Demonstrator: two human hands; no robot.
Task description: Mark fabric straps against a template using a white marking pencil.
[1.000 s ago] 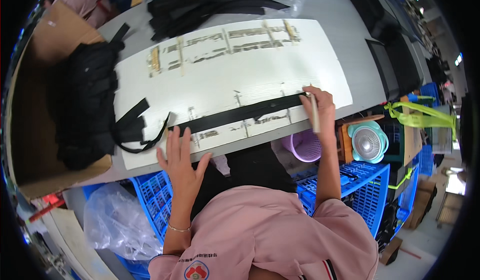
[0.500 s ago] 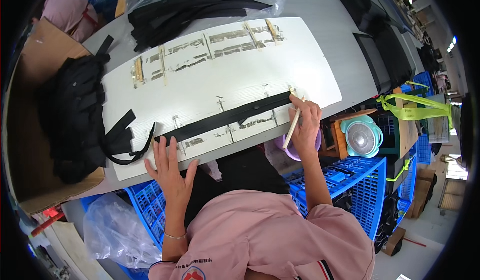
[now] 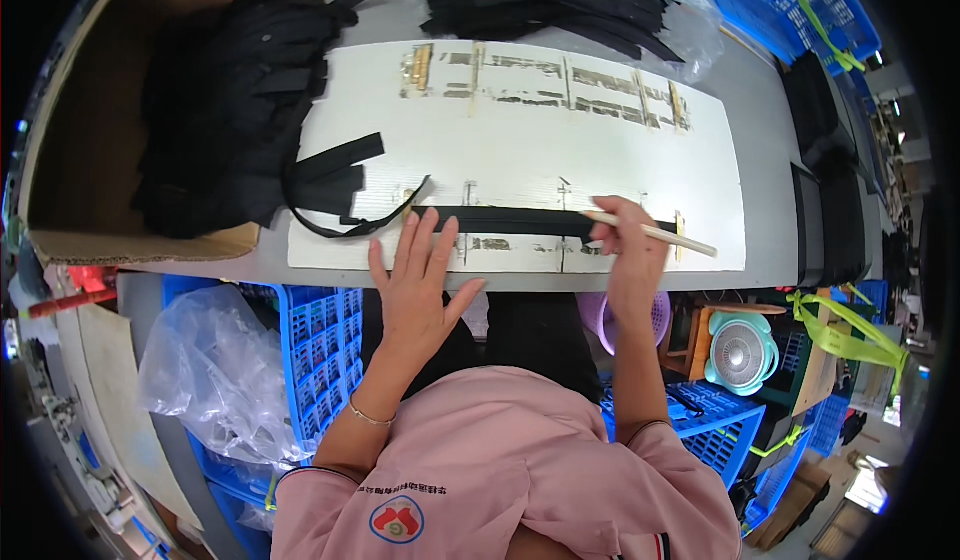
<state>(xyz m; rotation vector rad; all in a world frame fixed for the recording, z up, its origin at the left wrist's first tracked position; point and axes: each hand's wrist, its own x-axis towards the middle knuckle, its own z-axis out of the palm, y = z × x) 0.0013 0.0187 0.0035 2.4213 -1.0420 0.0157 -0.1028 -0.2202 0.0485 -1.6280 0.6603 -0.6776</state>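
Note:
A narrow black fabric strip [image 3: 520,222] lies straight along the near part of a white board [image 3: 520,150]. My left hand [image 3: 418,275] rests with spread fingers on the strip's left end, its thumb stretched out to the right. In my right hand [image 3: 637,250] is a pale wooden pencil [image 3: 685,239], pinched between thumb and fingers. Its tip points left and meets the strip right of the middle, as far as I can tell. Brown tape and dark marks run in rows over the board. A thin black band [image 3: 335,232] curls beside my left fingertips.
A cardboard box [image 3: 150,250] holding a heap of black fabric pieces [image 3: 230,110] stands at the left. More black strips [image 3: 540,5] lie on plastic film at the back. Blue crates [image 3: 325,360], a purple bucket [image 3: 655,315] and a turquoise fan [image 3: 741,353] are below the table edge.
The view has turned, so the board now lies more level. My right hand has moved from the strip's right end leftward along it, and the pencil has swung tip-left. My left hand stays on the left end.

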